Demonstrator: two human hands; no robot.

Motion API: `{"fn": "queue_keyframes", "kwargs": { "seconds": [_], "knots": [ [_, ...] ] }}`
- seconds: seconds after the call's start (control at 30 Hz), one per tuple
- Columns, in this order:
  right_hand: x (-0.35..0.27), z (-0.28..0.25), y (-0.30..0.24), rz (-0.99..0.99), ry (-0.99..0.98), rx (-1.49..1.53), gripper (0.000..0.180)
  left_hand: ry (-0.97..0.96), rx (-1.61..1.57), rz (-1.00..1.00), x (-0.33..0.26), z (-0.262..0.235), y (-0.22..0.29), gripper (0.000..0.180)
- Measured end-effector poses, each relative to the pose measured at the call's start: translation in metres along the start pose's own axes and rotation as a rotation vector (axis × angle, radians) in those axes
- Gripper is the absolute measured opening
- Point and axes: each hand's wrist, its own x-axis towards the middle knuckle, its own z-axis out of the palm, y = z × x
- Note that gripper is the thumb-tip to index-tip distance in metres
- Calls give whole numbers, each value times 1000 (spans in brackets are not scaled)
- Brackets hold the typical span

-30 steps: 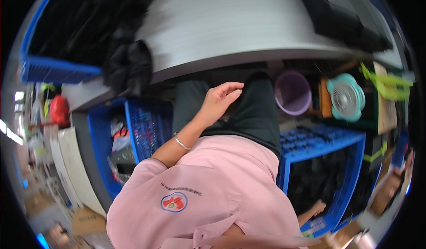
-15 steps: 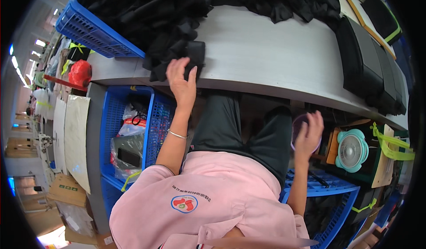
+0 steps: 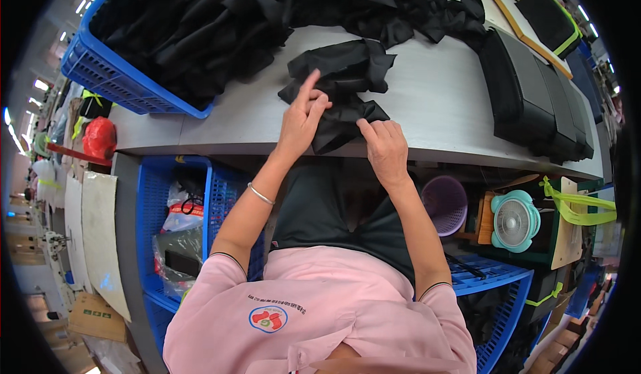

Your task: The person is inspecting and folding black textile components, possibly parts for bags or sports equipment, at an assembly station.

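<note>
A crumpled black fabric piece lies on the grey table, its lower part reaching the near edge. My left hand is over its left side, index finger stretched out and the other fingers loosely bent; no firm grip shows. At the fabric's lower right corner, my right hand is closed, thumb and fingers pinching the edge. Behind lies a heap of similar black fabric, which runs left to a blue basket filled with more of it.
Stacked black padded pieces stand on the table's right. Under the table edge are a purple bin and a turquoise fan. A blue crate with plastic-wrapped items is at my left, another blue crate at my right.
A black fabric piece now lies apart from the pile, in front of me. My right hand has come up from beside my lap onto its edge. My left hand has shifted right.
</note>
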Motion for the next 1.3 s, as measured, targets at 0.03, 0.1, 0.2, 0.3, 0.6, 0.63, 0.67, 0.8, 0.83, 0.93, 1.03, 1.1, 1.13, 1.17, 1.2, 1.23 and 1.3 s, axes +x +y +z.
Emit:
{"fn": "queue_keyframes", "kwargs": {
  "seconds": [0.03, 0.1, 0.2, 0.3, 0.6, 0.63, 0.67, 0.8, 0.83, 0.93, 1.03, 1.1, 1.13, 1.17, 1.2, 1.23, 1.3],
  "knots": [
    [0, -2, 3, -3, -48, 7, 30, -8, 104, -6, 10, -3, -4, 45],
    [0, -11, 6, 1, -52, 28, 16, -12, 367, 136, 31, -10, -15, 54],
    [-2, -33, 3, 676, -28, 541, 8, 54, 555, 74, 58, -25, -33, 33],
    [-2, -61, 19, 1131, 183, 1238, 24, 213, 662, 133, 77, -36, -47, 21],
    [-49, -73, 34, 1428, 625, 1352, 15, 543, 547, 265, 39, -1, 13, 54],
    [-54, -68, 30, 1388, 593, 1372, 16, 488, 475, 315, 21, 19, 26, 51],
    [-57, -63, 26, 1417, 590, 1353, 16, 320, 335, 315, 0, 39, 38, 51],
    [-64, -56, 11, 1342, 497, 1452, 17, -81, 357, 494, -36, 114, 57, 59],
    [-66, -58, 6, 1287, 432, 1414, 17, -109, 371, 474, -31, 122, 53, 50],
    [-71, -70, -9, 1370, 317, 1241, 15, -107, 399, 506, -15, 133, 38, 10],
    [-78, -82, -18, 999, 350, 501, 21, -167, 364, 503, -11, 134, 35, 8],
    [-82, -87, -13, 562, 255, 77, 25, -210, 335, 497, -22, 136, 45, 7],
    [-82, -86, -6, 475, 167, 41, 26, -245, 292, 546, -29, 138, 52, 7],
    [-83, -84, -1, 412, 73, 19, 29, -270, 232, 595, -39, 140, 61, 8],
    [-82, -79, 5, 372, 9, 16, 31, -300, 180, 613, -50, 142, 70, 8],
    [-81, -74, 11, 414, -49, 101, 31, -376, 134, 644, -61, 143, 78, 9],
    [-80, -69, 19, 501, -95, 45, 31, -493, 53, 589, -86, 146, 88, 10]
  ]
}}
